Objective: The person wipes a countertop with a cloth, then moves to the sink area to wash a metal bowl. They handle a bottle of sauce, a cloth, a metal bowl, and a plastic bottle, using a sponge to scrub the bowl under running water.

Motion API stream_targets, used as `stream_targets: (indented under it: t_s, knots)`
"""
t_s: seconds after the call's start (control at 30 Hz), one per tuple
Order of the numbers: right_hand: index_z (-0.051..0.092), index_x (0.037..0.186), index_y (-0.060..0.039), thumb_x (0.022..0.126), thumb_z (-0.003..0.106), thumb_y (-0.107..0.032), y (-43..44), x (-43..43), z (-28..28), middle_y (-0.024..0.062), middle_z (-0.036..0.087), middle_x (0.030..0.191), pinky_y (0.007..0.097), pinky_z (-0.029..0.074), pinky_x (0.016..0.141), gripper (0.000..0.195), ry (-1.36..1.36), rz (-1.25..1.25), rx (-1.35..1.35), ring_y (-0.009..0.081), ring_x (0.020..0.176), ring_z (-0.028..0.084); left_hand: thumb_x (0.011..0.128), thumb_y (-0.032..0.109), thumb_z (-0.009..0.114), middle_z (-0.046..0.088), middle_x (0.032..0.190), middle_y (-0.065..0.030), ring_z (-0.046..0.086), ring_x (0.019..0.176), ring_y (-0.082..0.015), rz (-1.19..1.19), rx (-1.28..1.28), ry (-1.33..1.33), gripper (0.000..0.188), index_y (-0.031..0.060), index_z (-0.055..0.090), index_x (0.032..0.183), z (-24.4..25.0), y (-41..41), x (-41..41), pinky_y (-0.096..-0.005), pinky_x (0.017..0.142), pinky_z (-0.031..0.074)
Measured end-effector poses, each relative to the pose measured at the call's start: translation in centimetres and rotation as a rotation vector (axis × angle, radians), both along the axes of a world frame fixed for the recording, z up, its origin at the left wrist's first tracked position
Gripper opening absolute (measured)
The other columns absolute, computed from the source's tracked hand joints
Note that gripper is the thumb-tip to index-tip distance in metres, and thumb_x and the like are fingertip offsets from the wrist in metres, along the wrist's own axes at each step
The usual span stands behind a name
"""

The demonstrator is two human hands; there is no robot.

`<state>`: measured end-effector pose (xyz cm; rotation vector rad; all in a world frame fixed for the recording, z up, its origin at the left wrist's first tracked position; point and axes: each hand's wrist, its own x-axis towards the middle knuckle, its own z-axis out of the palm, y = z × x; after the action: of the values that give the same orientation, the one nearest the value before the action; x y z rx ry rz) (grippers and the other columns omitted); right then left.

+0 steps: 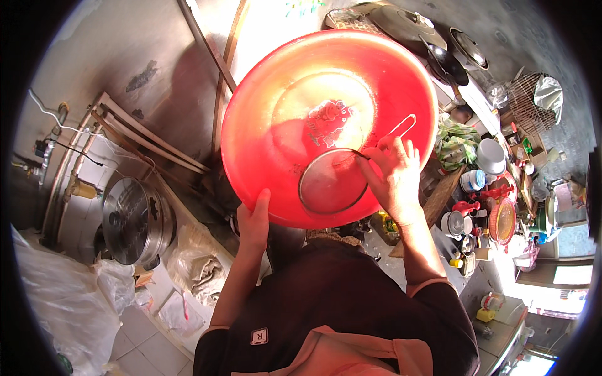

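Observation:
A large red plastic basin point(400, 84) with a printed pattern on its bottom is tilted up in front of me. My left hand point(254, 221) grips its lower left rim, the thumb lying on the inner side. In my right hand point(395, 174) is a round fine-mesh strainer point(333, 182) with a wire loop handle, pinched near where the handle meets the ring. The strainer is over the lower part of the basin's inside; whether it touches the wall cannot be told. Strong light falls on the basin's upper part.
At the left, a lidded steel steamer pot point(136, 221) stands near plastic sheeting point(66, 296) and wall pipes. Wooden poles point(207, 42) lean behind the basin. A wok point(447, 66), a grey bowl point(491, 156), jars and a red basket point(502, 221) crowd the right side.

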<state>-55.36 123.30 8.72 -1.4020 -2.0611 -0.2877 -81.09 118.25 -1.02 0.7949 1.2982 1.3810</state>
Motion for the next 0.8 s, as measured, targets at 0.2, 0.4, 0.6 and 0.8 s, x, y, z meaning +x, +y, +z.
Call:
stream_targets:
  t_s: [0.2, 0.4, 0.6, 0.8]
  knots:
    - [0.067, 0.077, -0.0099, 0.074, 0.073, -0.025, 0.3, -0.8, -2.1, 0.0071, 0.056, 0.089, 0.0424, 0.042, 0.077, 0.017, -0.037, -0.085, -0.115, 0.0271, 0.088, 0.055, 0.096, 0.018, 0.057, 0.066, 0.098, -0.0028, 0.058, 0.09, -0.0096, 0.025, 0.037, 0.026, 0.026, -0.0043, 0.065, 0.105, 0.4, -0.2, 0.6, -0.0259, 0.081, 0.045]
    - [0.062, 0.072, -0.0071, 0.074, 0.073, -0.016, 0.5, -2.0, -2.3, 0.0091, 0.061, 0.075, 0.0376, 0.048, 0.068, 0.014, 0.022, 0.078, 0.112, 0.0285, 0.073, 0.06, 0.095, 0.02, 0.058, 0.067, 0.094, -0.003, 0.058, 0.089, -0.0099, 0.019, 0.044, 0.124, 0.027, -0.0041, 0.066, 0.103, 0.4, -0.8, 0.6, -0.0268, 0.081, 0.045]
    - [0.059, 0.079, -0.003, 0.088, 0.064, -0.025, -0.5, -1.2, -2.2, 0.0131, 0.063, 0.067, 0.0396, 0.05, 0.057, 0.025, 0.288, -0.166, -0.268, 0.0312, 0.061, 0.064, 0.095, 0.02, 0.057, 0.067, 0.096, -0.0038, 0.059, 0.09, -0.0108, 0.037, 0.016, 0.043, 0.027, -0.0048, 0.065, 0.104, 0.0, -0.3, 0.1, -0.0264, 0.08, 0.045]
    - [0.059, 0.104, -0.0034, 0.09, 0.062, -0.03, 0.6, 1.0, -2.6, 0.0147, 0.066, 0.076, 0.0416, 0.051, 0.063, 0.031, 0.185, -0.143, -0.454, 0.0337, 0.071, 0.066, 0.095, 0.02, 0.058, 0.065, 0.104, -0.0058, 0.059, 0.093, -0.0117, 0.067, -0.064, -0.079, 0.031, -0.0057, 0.062, 0.111, 0.6, 1.1, 0.0, -0.0268, 0.082, 0.046]
